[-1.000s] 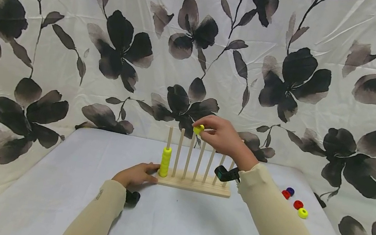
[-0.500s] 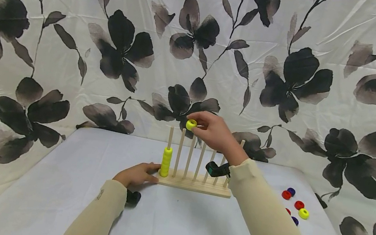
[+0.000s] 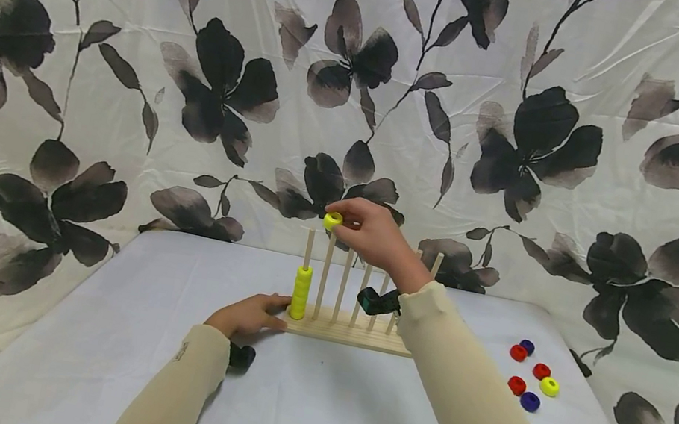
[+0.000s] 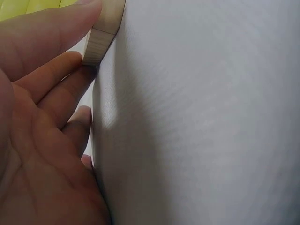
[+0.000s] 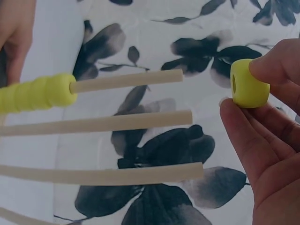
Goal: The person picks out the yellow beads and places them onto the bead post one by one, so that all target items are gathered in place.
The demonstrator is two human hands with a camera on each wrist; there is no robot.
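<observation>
A wooden peg stand (image 3: 345,336) with a row of upright pegs stands on the white-covered table. Its leftmost peg bears a stack of yellow beads (image 3: 301,293), with bare wood above them. My left hand (image 3: 249,314) holds the left end of the stand's base, thumb at the front; the left wrist view shows thumb and fingers about the wooden end (image 4: 99,47). Between thumb and fingers my right hand (image 3: 374,233) pinches a yellow bead (image 5: 251,84). That bead is just above the tip of the second peg (image 5: 178,120), apart from it in the right wrist view, its hole facing the pegs.
On the table's right side lie loose beads: a yellow bead (image 3: 550,386), red ones such as the red bead (image 3: 516,385), and blue ones such as the blue bead (image 3: 529,402). A floral cloth (image 3: 420,143) hangs behind the table. My right forearm (image 3: 472,387) crosses over the table.
My right hand has moved left along the peg tips with the yellow bead, from about the third peg to over the second. My left hand has stayed on the base.
</observation>
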